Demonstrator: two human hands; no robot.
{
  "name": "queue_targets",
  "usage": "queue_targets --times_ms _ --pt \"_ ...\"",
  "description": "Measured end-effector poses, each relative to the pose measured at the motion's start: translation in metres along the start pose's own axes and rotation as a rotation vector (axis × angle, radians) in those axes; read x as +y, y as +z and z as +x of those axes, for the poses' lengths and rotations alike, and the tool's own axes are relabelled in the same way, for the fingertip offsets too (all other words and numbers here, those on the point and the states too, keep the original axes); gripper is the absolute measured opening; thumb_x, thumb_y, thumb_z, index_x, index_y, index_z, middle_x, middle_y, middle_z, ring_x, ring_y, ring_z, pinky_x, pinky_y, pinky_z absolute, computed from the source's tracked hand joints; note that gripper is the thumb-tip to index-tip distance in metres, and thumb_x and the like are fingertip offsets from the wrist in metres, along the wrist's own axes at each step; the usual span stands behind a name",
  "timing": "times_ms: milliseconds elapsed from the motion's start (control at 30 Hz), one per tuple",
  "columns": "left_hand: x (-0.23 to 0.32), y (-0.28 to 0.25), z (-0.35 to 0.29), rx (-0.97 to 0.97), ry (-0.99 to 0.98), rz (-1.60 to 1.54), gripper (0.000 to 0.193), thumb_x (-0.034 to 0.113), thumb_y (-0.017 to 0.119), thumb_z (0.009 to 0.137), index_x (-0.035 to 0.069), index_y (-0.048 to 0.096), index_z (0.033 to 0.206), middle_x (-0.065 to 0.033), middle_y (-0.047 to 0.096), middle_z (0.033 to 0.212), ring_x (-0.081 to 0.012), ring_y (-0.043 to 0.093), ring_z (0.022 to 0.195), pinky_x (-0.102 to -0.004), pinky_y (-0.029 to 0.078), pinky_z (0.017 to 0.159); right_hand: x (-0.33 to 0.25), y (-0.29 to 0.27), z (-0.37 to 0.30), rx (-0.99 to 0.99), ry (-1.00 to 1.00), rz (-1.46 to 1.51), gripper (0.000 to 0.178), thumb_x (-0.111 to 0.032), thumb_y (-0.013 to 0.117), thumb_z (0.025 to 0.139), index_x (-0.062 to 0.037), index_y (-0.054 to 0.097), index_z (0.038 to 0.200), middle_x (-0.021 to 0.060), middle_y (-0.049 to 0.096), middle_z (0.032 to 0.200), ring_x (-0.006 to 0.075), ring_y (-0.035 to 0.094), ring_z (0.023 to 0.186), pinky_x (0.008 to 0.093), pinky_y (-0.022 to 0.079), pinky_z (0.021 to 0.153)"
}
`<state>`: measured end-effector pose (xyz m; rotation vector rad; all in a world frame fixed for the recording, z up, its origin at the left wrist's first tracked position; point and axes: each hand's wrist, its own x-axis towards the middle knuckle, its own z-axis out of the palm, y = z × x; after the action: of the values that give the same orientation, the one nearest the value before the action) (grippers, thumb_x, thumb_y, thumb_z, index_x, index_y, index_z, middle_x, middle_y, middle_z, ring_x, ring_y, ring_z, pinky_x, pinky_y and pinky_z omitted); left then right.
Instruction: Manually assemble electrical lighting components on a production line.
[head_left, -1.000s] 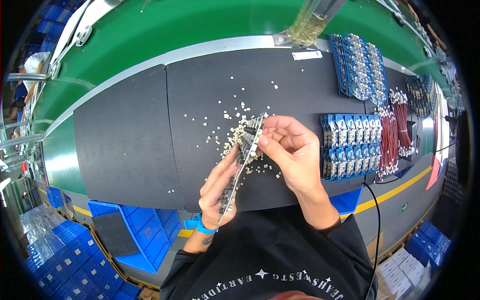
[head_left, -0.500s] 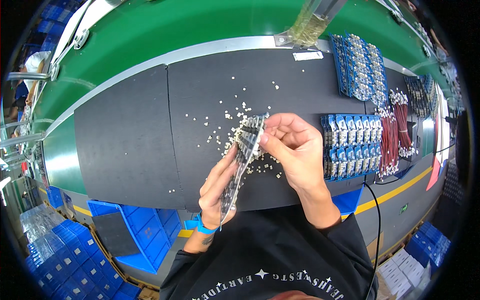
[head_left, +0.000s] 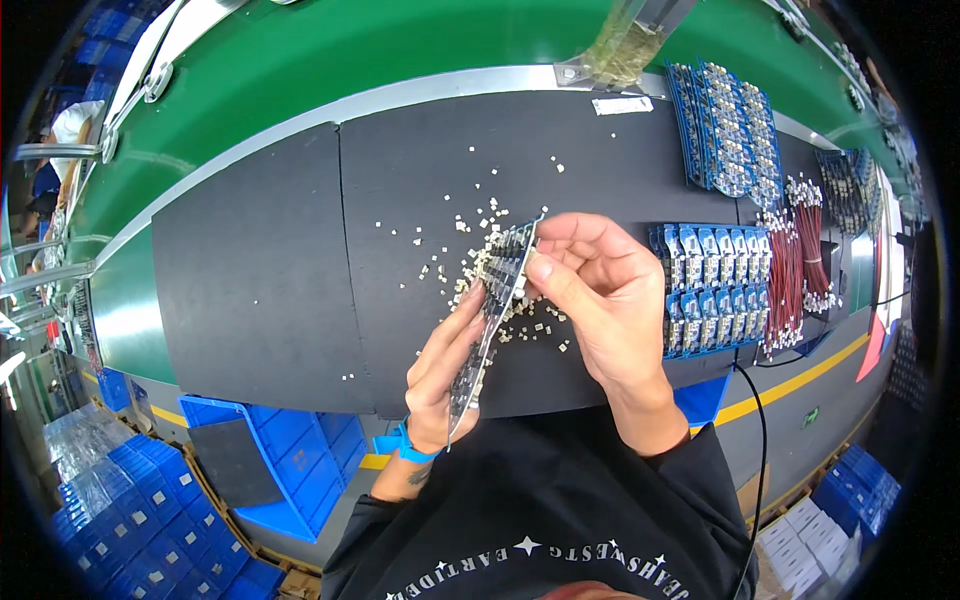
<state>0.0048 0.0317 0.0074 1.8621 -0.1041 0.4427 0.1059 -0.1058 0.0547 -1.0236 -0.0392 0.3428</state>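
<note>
The left hand (head_left: pixel 438 375) grips the thin board (head_left: pixel 501 294). The right hand (head_left: pixel 612 300) touches its top end; can't tell if pinching. Hold it still, never bent.

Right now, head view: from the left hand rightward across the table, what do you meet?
Left hand → tilted circuit board panel → right hand → two rows of blue boards → red wire bundles.

White lettering (head_left: pixel 470 560) arcs across the black shirt (head_left: pixel 570 480).
</note>
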Motion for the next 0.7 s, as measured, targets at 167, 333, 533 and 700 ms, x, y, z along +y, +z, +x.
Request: queue_targets --times_ms 167,333,533,700 --pt "0.002 -0.004 0.001 -0.011 -0.050 0.026 0.039 -0.014 0.050 0.076 -0.012 0.055 0.115 -0.0314 0.052 0.123 -0.0419 0.050 0.118 -0.0432 0.040 0.099 -0.004 -0.004 0.003 -0.064 0.043 -0.011 0.024 0.004 0.066 0.082 0.0054 0.057 0.104 0.0090 0.064 0.090 0.0119 0.063 0.084 0.0216 0.052 0.073" --pt "-0.007 -0.003 -0.017 0.140 -0.112 0.069 0.036 -0.012 0.046 0.083 -0.010 0.052 0.118 -0.0338 0.051 0.122 -0.0465 0.051 0.115 -0.0468 0.041 0.097 0.006 -0.021 0.001 0.000 -0.037 -0.101 0.029 -0.004 0.060 0.088 0.0046 0.053 0.115 0.0118 0.061 0.106 0.0161 0.059 0.099 0.0269 0.048 0.084" --pt "0.020 0.026 0.008 0.044 0.170 0.339 0.038 -0.004 0.048 0.087 -0.006 0.050 0.125 -0.0297 0.050 0.126 -0.0426 0.052 0.115 -0.0442 0.042 0.096 0.065 0.010 -0.020 -0.183 -0.195 -0.187 0.072 -0.052 0.023 0.098 -0.0045 0.003 0.147 0.0098 0.004 0.154 0.0222 0.008 0.142 0.0391 0.012 0.114" --pt "0.019 0.018 -0.002 0.072 0.038 0.240 0.049 -0.006 0.046 0.085 -0.006 0.038 0.133 -0.0195 0.046 0.132 -0.0246 0.050 0.116 -0.0384 0.038 0.101 0.048 0.011 -0.012 -0.333 -0.128 -0.275 0.075 -0.048 0.025 0.098 -0.0010 -0.008 0.146 0.0146 -0.010 0.154 0.0266 -0.009 0.142 0.0365 -0.002 0.113"
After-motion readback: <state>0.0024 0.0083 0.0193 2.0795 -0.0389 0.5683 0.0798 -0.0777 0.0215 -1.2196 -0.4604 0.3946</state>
